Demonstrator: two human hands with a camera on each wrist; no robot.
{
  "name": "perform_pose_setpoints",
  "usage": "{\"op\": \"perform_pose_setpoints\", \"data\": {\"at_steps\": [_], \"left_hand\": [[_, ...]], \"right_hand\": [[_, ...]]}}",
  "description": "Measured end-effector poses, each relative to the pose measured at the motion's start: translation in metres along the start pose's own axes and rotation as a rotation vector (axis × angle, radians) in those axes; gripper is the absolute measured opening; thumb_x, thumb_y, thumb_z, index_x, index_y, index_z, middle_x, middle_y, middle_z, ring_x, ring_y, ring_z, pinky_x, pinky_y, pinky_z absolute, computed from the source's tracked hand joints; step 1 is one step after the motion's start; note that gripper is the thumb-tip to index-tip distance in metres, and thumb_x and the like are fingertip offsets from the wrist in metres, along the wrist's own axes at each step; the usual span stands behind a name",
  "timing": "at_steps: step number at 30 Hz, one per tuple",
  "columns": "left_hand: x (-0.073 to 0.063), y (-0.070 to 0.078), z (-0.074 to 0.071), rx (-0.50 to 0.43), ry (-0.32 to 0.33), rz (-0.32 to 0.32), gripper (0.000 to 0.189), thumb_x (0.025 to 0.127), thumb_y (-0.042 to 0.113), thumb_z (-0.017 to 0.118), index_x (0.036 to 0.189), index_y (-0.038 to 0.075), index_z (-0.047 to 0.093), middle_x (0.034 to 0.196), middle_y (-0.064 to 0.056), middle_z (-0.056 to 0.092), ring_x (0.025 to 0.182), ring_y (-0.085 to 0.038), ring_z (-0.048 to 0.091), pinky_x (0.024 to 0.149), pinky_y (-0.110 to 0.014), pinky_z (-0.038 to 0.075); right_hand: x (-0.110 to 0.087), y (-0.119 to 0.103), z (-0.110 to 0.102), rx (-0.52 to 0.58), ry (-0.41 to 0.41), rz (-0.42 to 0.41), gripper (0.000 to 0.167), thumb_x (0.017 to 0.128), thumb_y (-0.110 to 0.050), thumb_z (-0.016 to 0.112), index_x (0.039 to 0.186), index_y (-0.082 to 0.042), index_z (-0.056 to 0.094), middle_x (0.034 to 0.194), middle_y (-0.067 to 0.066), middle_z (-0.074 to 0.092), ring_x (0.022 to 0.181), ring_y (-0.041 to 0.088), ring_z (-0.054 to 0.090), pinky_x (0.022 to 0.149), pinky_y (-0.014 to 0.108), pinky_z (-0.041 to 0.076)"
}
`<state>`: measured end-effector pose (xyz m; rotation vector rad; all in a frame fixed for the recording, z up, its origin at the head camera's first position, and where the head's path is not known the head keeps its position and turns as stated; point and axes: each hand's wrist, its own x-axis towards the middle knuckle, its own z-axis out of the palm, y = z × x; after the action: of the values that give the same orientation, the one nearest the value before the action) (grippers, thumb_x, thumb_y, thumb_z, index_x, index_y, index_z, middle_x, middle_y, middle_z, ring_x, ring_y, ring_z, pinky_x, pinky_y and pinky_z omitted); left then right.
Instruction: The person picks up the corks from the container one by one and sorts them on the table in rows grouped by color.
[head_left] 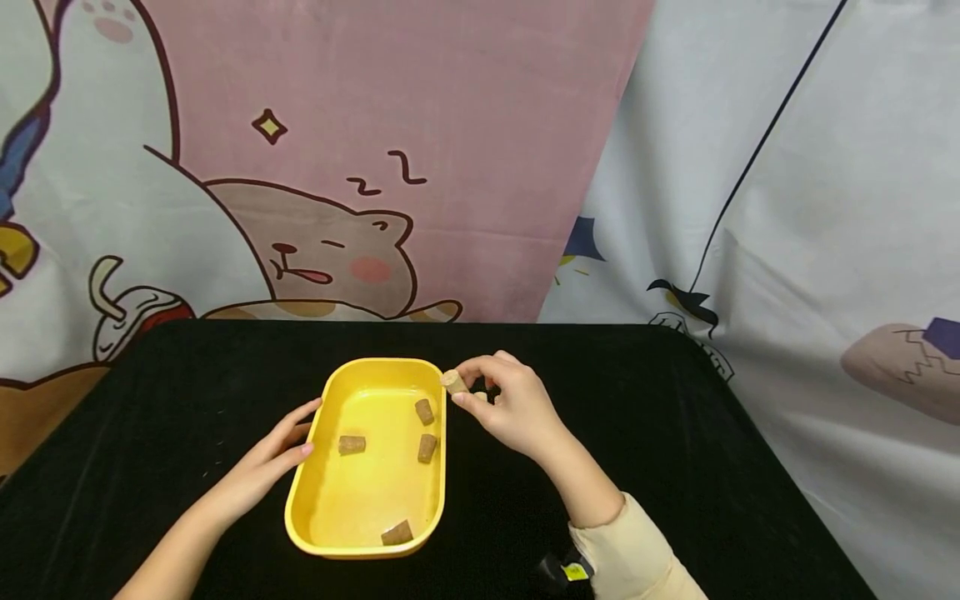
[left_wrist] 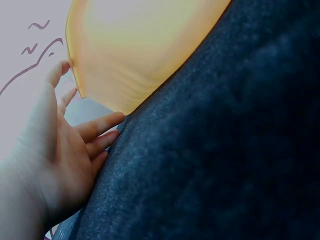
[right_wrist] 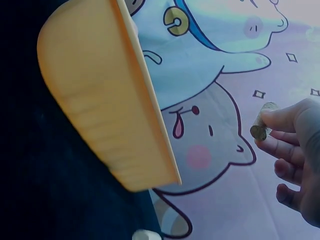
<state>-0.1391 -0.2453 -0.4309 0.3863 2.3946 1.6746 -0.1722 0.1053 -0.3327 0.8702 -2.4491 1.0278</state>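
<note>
My right hand (head_left: 513,404) pinches a small cork (head_left: 453,382) between thumb and forefinger, at the right rim of a yellow tray (head_left: 367,492). The right wrist view shows that cork (right_wrist: 264,121) raised above the rim level, the other fingers loosely bent. Just behind the right fingers a second pale cork (head_left: 481,397) peeks out, mostly hidden. Several brown corks lie inside the tray: one cork (head_left: 352,444) at left, two at right, and another cork (head_left: 397,533) near the front. My left hand (head_left: 258,471) rests against the tray's left side with fingers extended.
The tray stands on a black cloth-covered table (head_left: 675,500). Behind hangs a cartoon-printed curtain (head_left: 480,150). A dark object with a yellow-green label (head_left: 575,572) shows beside the right sleeve. At the bottom of the right wrist view a blurred whitish piece (right_wrist: 146,235) appears.
</note>
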Motion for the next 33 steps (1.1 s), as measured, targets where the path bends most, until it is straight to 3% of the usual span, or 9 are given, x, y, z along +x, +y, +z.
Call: {"op": "perform_pose_setpoints", "data": {"at_steps": [8, 18, 26, 33], "left_hand": [[-0.001, -0.003, 0.001, 0.004, 0.006, 0.015, 0.056, 0.102, 0.021, 0.044, 0.152, 0.015, 0.020, 0.144, -0.034, 0.031, 0.126, -0.052, 0.036, 0.088, -0.059, 0.045], [0.001, -0.003, 0.000, 0.002, 0.000, 0.025, 0.056, 0.102, 0.021, 0.044, 0.152, 0.016, 0.020, 0.143, -0.033, 0.032, 0.126, -0.051, 0.036, 0.087, -0.057, 0.046], [0.000, -0.003, 0.000, 0.001, -0.007, 0.016, 0.056, 0.102, 0.021, 0.044, 0.152, 0.016, 0.019, 0.142, -0.034, 0.032, 0.124, -0.050, 0.039, 0.087, -0.056, 0.047], [0.000, -0.004, 0.000, 0.009, 0.002, 0.021, 0.056, 0.102, 0.021, 0.045, 0.152, 0.016, 0.020, 0.140, -0.034, 0.036, 0.120, -0.048, 0.044, 0.086, -0.055, 0.048]], "right_hand": [[-0.016, 0.022, -0.012, 0.007, 0.025, 0.120, 0.018, 0.080, -0.014, 0.078, 0.096, -0.014, 0.070, 0.083, -0.008, 0.062, 0.071, 0.014, 0.049, 0.057, 0.028, 0.041], [-0.037, 0.066, -0.024, 0.062, 0.042, 0.290, 0.018, 0.082, -0.013, 0.076, 0.099, -0.012, 0.069, 0.079, -0.009, 0.067, 0.067, 0.015, 0.049, 0.058, 0.029, 0.041], [-0.050, 0.100, -0.022, 0.091, 0.025, 0.436, 0.018, 0.084, -0.016, 0.074, 0.100, -0.009, 0.070, 0.078, -0.004, 0.068, 0.061, 0.016, 0.048, 0.052, 0.027, 0.039], [-0.055, 0.114, -0.021, 0.074, 0.030, 0.507, 0.019, 0.083, -0.015, 0.074, 0.099, -0.007, 0.069, 0.078, -0.002, 0.068, 0.062, 0.018, 0.049, 0.052, 0.028, 0.039]]}}
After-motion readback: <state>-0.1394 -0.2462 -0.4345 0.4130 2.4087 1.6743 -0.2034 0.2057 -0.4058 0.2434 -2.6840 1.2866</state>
